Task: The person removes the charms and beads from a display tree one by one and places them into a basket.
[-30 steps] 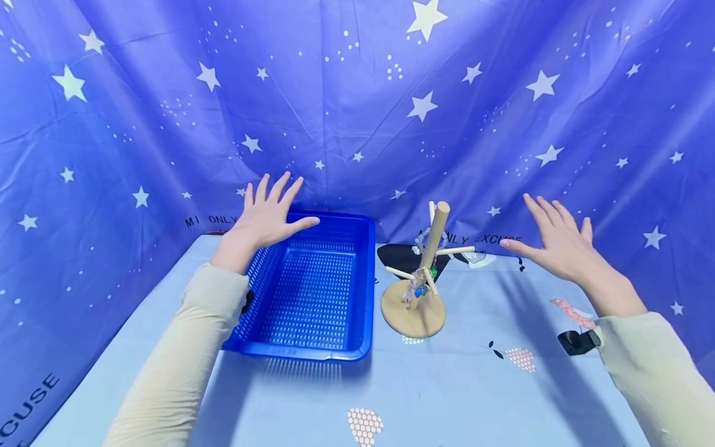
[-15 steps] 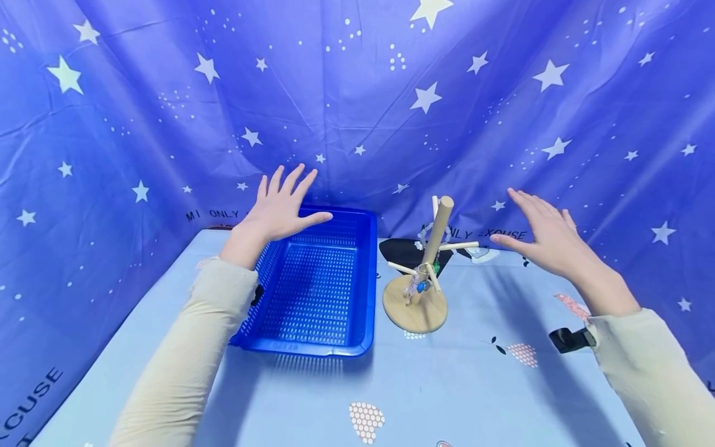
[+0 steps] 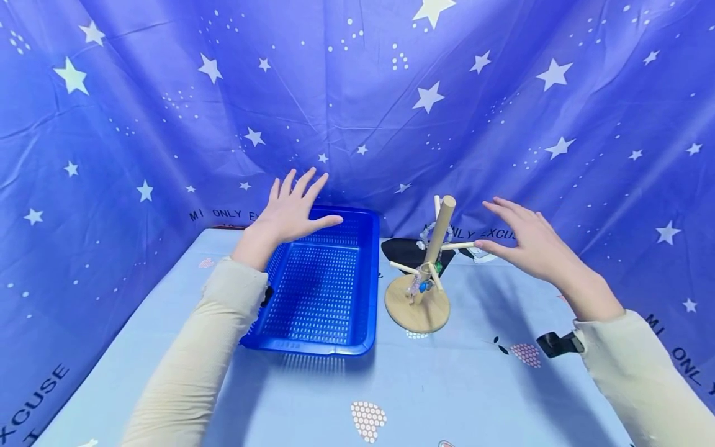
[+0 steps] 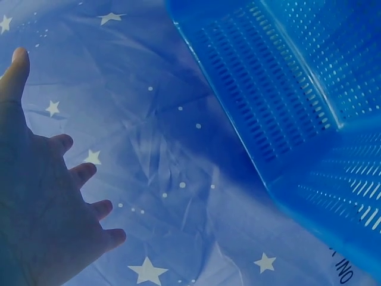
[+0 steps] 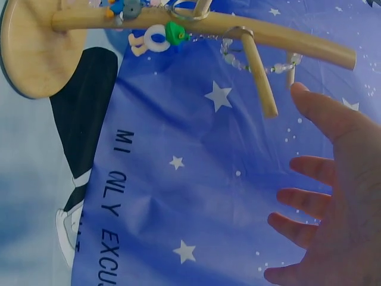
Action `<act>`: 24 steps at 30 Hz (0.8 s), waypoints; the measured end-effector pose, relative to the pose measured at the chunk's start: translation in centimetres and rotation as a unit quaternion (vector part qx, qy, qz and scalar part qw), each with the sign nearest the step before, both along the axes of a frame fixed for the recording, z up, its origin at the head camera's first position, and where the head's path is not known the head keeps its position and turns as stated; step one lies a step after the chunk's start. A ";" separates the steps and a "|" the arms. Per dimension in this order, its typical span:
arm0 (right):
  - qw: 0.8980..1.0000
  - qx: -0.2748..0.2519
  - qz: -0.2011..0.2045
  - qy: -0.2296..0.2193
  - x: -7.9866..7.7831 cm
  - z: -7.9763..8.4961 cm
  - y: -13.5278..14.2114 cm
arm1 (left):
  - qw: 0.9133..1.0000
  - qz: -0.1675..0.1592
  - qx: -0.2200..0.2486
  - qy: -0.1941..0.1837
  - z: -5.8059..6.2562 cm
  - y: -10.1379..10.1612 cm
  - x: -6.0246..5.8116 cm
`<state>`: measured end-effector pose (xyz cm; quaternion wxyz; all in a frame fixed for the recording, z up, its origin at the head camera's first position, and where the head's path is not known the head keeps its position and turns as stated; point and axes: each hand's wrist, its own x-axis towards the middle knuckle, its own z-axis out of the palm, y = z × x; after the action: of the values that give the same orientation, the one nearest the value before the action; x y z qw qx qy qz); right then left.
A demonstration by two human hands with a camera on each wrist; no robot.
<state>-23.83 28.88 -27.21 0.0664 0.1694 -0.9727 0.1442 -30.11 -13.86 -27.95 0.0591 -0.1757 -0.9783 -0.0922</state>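
Observation:
My left hand (image 3: 290,214), fingers spread, hovers over the far left part of a blue plastic basket (image 3: 368,285) and holds nothing. A wooden peg stand (image 3: 438,233) with a round base (image 3: 416,310) stands right of the basket. From its pegs hang a beaded strand (image 5: 235,59) and small charms, among them a figure with a green top (image 5: 174,34) and a white ring. To the stand's right, my right hand (image 3: 533,242) is in the air with fingers extended. Its thumb tip overlaps a peg's end in the head view; I cannot tell whether they touch.
A light blue patterned cloth (image 3: 447,397) covers the table. Behind and at the sides hangs a blue curtain (image 3: 357,93) with white stars, close to the basket's far rim. A black strap device (image 3: 558,344) sits at the right wrist.
My right hand has moved left, closer to the stand. The left hand has shifted slightly right over the basket. Basket and stand have stayed in place.

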 end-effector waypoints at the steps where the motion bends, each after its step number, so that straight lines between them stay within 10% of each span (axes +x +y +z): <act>1: 1.000 0.000 0.002 -0.001 0.0 0.0 -0.1 | 1.000 0.000 -0.002 -0.001 -0.1 0.1 0.0; 24: 0.999 -0.015 0.031 0.016 0.3 -1.2 -1.3 | 1.000 -0.026 0.001 -0.003 -0.9 2.2 -0.1</act>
<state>-23.53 27.59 -28.37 0.0800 0.2010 -0.9634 0.1583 -30.19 -11.66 -28.86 0.0541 -0.2009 -0.9734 -0.0956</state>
